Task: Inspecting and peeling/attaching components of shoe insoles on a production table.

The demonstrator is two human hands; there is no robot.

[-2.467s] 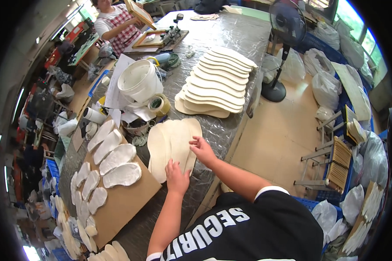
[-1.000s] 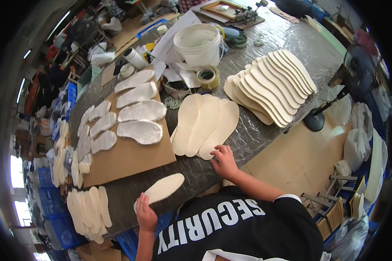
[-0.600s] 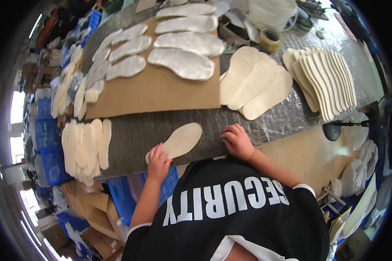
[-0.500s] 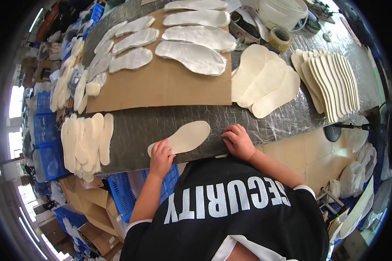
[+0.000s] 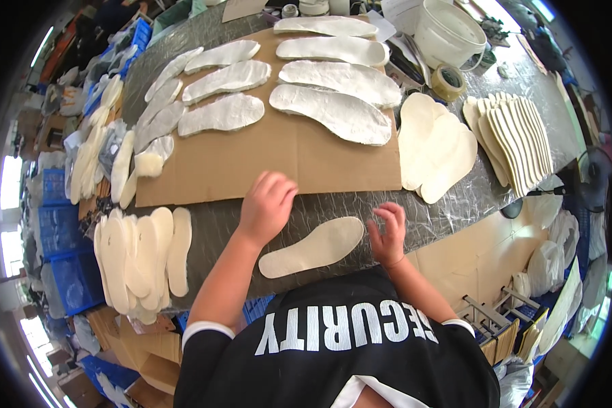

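Grey wrapped bench (image 5: 360, 204) runs across a crowded workshop, carrying a cardboard sheet (image 5: 251, 160) with coated insoles (image 5: 333, 112). Near its front edge lies one plain cream insole (image 5: 313, 246), flat. The left hand (image 5: 266, 204) hovers just beyond it, empty, fingers loosely curled; the right hand (image 5: 387, 234) sits just beside its toe end, empty, fingers bent. Handling it well probably means lifting by the edges and keeping it flat. Whether either hand touches the bench is unclear; the fisheye rim blurs the stacks (image 5: 139, 262) at the left.
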